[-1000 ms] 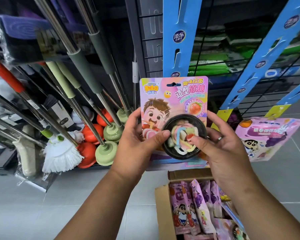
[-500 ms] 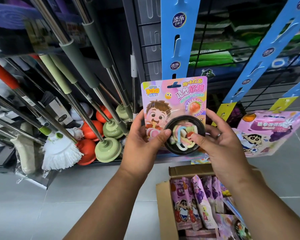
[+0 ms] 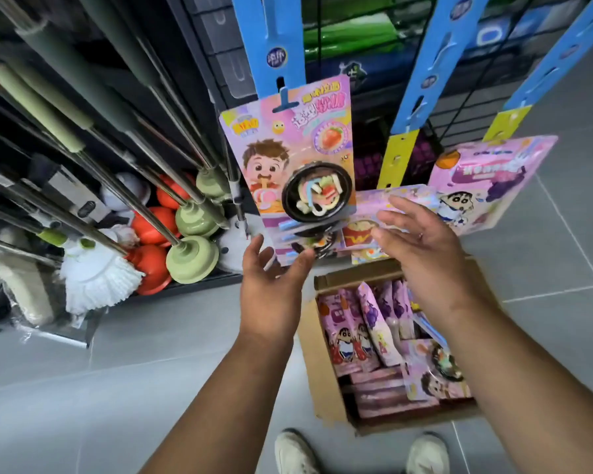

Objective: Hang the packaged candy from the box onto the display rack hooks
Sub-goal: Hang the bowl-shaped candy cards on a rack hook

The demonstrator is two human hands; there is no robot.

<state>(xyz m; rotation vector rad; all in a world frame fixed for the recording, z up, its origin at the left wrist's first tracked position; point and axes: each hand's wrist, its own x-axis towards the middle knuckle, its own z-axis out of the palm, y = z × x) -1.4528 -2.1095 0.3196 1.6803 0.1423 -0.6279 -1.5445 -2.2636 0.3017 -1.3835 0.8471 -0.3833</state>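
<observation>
So the candy card (image 3: 288,148) hangs on the blue strip's hook (image 3: 284,97), upper middle of the frame. Left hand (image 3: 271,289) is spread, fingers (image 3: 302,260) just touching a lower pack. Right hand (image 3: 421,248) is splayed, holding nothing. Box (image 3: 326,381) sits lower right.

Left hand (image 3: 271,278): raised palm-up, fingers spread loosely, nothing gripped; thumb set out to the right.
Right hand (image 3: 425,248): held farther and to the right, palm turned left, fingers extended and parted, nothing grasped.
Forearms: both bare, stretched forward from the near edge.
Feet: two light shoes (image 3: 297,451) seen near.
</observation>
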